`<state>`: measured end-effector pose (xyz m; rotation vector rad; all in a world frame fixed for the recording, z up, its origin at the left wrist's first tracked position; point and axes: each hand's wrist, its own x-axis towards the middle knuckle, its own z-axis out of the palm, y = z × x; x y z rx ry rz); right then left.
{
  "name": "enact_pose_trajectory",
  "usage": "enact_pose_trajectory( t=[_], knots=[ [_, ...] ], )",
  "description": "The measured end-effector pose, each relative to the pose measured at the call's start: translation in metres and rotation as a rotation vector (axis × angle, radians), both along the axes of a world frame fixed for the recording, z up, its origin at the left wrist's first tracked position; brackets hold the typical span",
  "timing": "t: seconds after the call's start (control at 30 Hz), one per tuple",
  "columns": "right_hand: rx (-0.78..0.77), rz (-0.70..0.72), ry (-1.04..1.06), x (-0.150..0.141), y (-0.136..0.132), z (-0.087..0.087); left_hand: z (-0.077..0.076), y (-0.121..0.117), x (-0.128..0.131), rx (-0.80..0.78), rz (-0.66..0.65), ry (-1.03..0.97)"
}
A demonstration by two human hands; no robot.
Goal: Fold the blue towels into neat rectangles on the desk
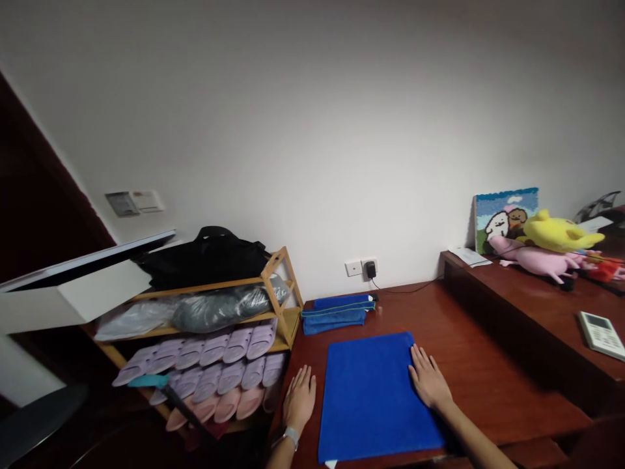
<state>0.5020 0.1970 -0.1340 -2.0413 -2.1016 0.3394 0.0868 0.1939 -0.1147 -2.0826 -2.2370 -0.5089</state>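
A blue cloth [374, 397] lies spread flat on the reddish-brown wooden table [498, 365], with a small white tag at its near left corner. My left hand [299, 398], a band on its wrist, rests flat on the wood just left of the cloth, apart from it. Its fingers are stretched out and hold nothing. On the other side, my right hand [428, 378] lies flat with spread fingers at the cloth's right edge, the fingertips near the far right corner. Behind the cloth, folded blue cloths [334, 319] are stacked near the wall.
Left of the table stands a wooden rack [280, 312] with lilac and pink slippers [213, 348] and a black bag [209, 257]. A plug [370, 270] sits in the wall socket. The raised ledge at right holds plush toys [556, 231], a picture [508, 218] and a remote control [601, 333].
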Motion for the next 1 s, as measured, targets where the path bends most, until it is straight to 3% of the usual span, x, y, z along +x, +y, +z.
enact_pose_trajectory(
  t=[0.07, 0.17, 0.33, 0.43, 0.5, 0.57, 0.73, 0.83, 0.9, 1.0],
  knots=[
    [-0.004, 0.005, 0.001, -0.001, 0.001, 0.0, 0.01, 0.004, 0.024, 0.014, -0.002, -0.006],
    [-0.021, 0.007, -0.002, -0.001, 0.003, -0.002, 0.016, 0.012, 0.092, 0.021, -0.133, -0.003],
    [-0.01, 0.025, -0.003, 0.002, 0.004, -0.005, 0.002, 0.015, 0.231, -0.046, -0.488, -0.039],
    [-0.003, 0.061, -0.037, 0.004, 0.003, -0.006, -0.009, 0.011, 0.268, -0.173, -0.586, -0.106],
    [0.012, 0.057, -0.047, 0.004, 0.003, -0.007, -0.012, 0.01, 0.261, -0.229, -0.561, -0.109],
    [0.021, 0.042, -0.038, 0.003, 0.002, -0.006, -0.01, 0.009, 0.233, -0.234, -0.511, -0.087],
    [0.003, 0.023, -0.045, 0.002, 0.0, -0.003, -0.002, 0.008, 0.117, -0.232, -0.301, -0.011],
    [0.001, 0.026, -0.062, 0.002, 0.0, -0.003, -0.008, 0.005, 0.055, -0.205, -0.202, 0.012],
    [-0.004, 0.02, -0.07, 0.002, 0.001, -0.006, -0.015, 0.003, 0.031, -0.171, -0.192, 0.02],
    [-0.021, 0.009, -0.057, 0.003, 0.004, -0.011, -0.022, -0.001, 0.022, -0.135, -0.198, 0.02]
  ],
)
